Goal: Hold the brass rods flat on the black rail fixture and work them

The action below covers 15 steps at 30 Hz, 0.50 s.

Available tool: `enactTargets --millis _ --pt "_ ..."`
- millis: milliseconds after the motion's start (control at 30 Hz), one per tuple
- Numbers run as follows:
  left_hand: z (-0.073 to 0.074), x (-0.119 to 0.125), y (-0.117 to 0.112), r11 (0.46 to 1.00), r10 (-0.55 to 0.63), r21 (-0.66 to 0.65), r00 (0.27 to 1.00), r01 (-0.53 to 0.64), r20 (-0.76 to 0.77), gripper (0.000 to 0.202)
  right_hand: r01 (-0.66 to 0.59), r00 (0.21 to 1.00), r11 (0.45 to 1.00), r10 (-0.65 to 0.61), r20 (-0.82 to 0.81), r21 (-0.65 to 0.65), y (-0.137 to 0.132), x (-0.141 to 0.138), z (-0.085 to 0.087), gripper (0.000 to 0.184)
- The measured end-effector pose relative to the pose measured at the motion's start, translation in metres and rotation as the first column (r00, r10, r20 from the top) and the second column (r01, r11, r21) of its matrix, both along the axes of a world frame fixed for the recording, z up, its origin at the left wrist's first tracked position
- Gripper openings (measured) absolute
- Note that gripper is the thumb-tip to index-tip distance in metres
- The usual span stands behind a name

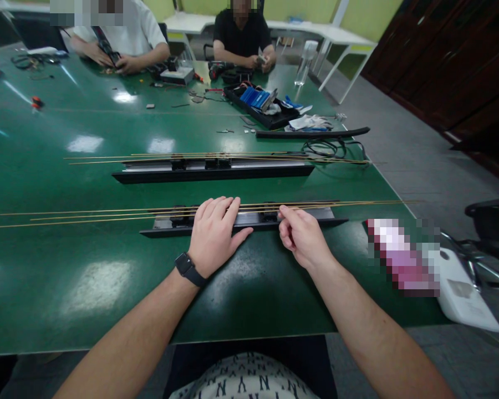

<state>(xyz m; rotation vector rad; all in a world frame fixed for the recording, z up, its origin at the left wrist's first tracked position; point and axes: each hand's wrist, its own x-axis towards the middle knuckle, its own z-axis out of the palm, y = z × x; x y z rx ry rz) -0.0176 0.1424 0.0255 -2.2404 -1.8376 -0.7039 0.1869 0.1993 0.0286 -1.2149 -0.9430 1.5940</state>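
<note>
Across the near green table lies a long black and silver rail with black blocks mounted along it. Several thin gold-coloured rods run lengthwise over this rail and reach well past both ends. My left hand rests palm down over the rail and rods, its fingers stretched out. To the right, my right hand is closed, with thumb and index fingertip at the rods beside a black block. The fingertips appear to pinch a rod; the exact contact is partly hidden.
Behind is a second rail with similar rods on top. Farther back are a black cable, a black tray, gloves and a bottle. A white object sits at right. Two people sit opposite.
</note>
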Motion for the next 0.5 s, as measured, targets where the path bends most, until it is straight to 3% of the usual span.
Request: enactTargets --millis 500 --pt "0.0012 0.0002 -0.0001 1.0 0.002 -0.011 1.0 -0.002 0.009 0.061 0.059 0.997 0.998 -0.061 -0.048 -0.025 -0.0006 -0.0001 0.0026 0.028"
